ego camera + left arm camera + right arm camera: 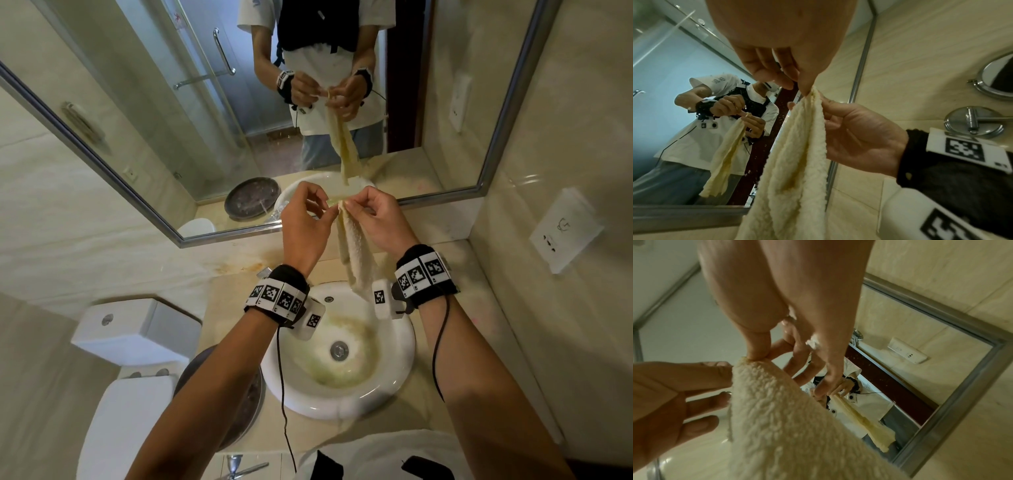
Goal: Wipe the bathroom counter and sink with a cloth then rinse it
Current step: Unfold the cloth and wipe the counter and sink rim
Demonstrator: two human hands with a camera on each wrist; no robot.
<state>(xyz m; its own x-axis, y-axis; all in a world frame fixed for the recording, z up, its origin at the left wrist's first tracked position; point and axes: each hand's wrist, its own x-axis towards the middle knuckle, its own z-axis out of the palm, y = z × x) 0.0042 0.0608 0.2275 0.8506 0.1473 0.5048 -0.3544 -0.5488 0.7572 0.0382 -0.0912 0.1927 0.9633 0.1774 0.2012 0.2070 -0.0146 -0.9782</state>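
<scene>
A cream terry cloth (pixel 354 253) hangs folded lengthwise above the white sink (pixel 394 383). My left hand (pixel 327 213) pinches its top corner between thumb and forefinger, the other fingers spread. My right hand (pixel 346 205) pinches the same top edge just beside it. In the left wrist view the left hand (pixel 806 91) nips the tip of the cloth (pixel 797 162) and the right hand (pixel 823 101) holds it from the right. In the right wrist view the right hand (pixel 758 357) grips the cloth (pixel 787 418) while the left hand (pixel 724 369) touches its edge.
The sink bowl has yellowish stains around the drain (pixel 339 350). A beige counter (pixel 479 342) surrounds it. A toilet (pixel 137 329) stands left, and a dark round dish (pixel 246 404) lies between them. The mirror (pixel 205 120) is ahead, and a wall socket (pixel 565 229) is on the right.
</scene>
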